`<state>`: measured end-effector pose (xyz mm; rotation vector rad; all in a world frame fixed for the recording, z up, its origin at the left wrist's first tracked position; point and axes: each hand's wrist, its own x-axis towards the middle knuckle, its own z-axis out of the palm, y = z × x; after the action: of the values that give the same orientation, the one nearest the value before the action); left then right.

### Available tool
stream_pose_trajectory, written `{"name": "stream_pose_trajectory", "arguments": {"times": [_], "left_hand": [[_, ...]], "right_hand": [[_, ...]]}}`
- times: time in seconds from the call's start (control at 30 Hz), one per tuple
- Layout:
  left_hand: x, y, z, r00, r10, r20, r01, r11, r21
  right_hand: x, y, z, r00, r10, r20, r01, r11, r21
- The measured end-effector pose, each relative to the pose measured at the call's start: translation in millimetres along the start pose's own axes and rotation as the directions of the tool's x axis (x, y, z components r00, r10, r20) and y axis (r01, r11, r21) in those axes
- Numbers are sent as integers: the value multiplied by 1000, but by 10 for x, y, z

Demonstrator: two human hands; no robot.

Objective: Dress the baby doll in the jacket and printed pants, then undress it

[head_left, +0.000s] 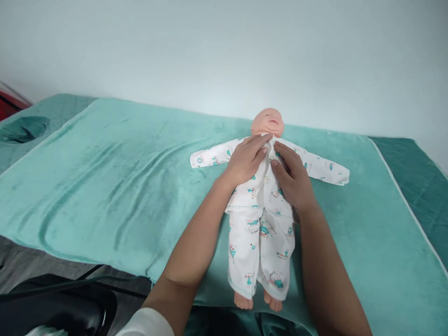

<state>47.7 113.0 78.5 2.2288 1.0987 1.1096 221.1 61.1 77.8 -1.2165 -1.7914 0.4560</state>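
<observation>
A baby doll (266, 122) lies on its back, its head toward the wall and its bare feet toward me. It wears a white printed shirt (254, 189) with long sleeves spread to both sides, and matching trousers (261, 247). Buttons show along the shirt's front edge. My left hand (248, 157) rests on the upper chest of the shirt, fingers stretched out and reaching close to the collar. On the other side of the front opening, my right hand (294, 179) lies on the shirt with its fingers extended and thumb apart. Its fingertips are near the collar edge.
A light green velvety sheet (105, 186) covers the bed, wrinkled on the left. Darker green padding (413, 172) shows at the right end. A face hole (26, 128) is at the far left. A black chair (56, 303) stands at lower left. The wall (224, 56) borders the back.
</observation>
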Motion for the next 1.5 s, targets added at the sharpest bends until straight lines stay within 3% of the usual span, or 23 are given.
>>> {"name": "stream_pose_trajectory", "arguments": {"times": [0.23, 0.53, 0.7, 0.77, 0.87, 0.93, 1.0, 1.07, 1.13, 1.3, 1.4, 1.5], "left_hand": [[-4, -4, 16, 1000, 7, -6, -7, 1000, 1], [-229, -20, 63, 988, 32, -153, -45, 996, -82], [-592, -145, 8, 956, -105, -273, 129, 989, 70], [-747, -252, -88, 939, -159, -306, 230, 950, 211], [-917, -401, -258, 881, -310, -358, 440, 816, 376], [-968, -468, -344, 820, -420, -389, 563, 716, 414], [-978, -509, -393, 781, -488, -390, 624, 650, 434], [-964, -542, -419, 780, -505, -370, 626, 626, 465], [-946, -580, -446, 790, -502, -351, 612, 619, 492], [-935, -745, -585, 769, -538, -344, 636, 598, 487], [-949, -856, -666, 776, -510, -371, 630, 610, 481], [-962, -913, -698, 766, -485, -422, 643, 609, 465]], "right_hand": [[192, 58, 2, 998, -37, 54, 42, 993, -111], [32, 59, -49, 986, -118, 118, 126, 990, -65], [-182, -5, -78, 978, -174, 119, 171, 985, 29], [-291, 6, -104, 988, -127, 85, 116, 985, 127], [-434, 189, -222, 999, 16, -50, -7, 985, 171], [-497, 446, -375, 988, 59, -141, -56, 998, 26], [-540, 763, -574, 983, 5, -184, -45, 976, -214], [-581, 1055, -777, 985, -27, -172, -44, 917, -397], [-627, 1244, -930, 992, 32, -126, -92, 853, -514], [-718, 1225, -979, 958, 280, -55, -244, 702, -669], [-732, 1126, -904, 934, 342, -104, -313, 644, -698], [-744, 1106, -869, 930, 342, -136, -336, 640, -691]]}}
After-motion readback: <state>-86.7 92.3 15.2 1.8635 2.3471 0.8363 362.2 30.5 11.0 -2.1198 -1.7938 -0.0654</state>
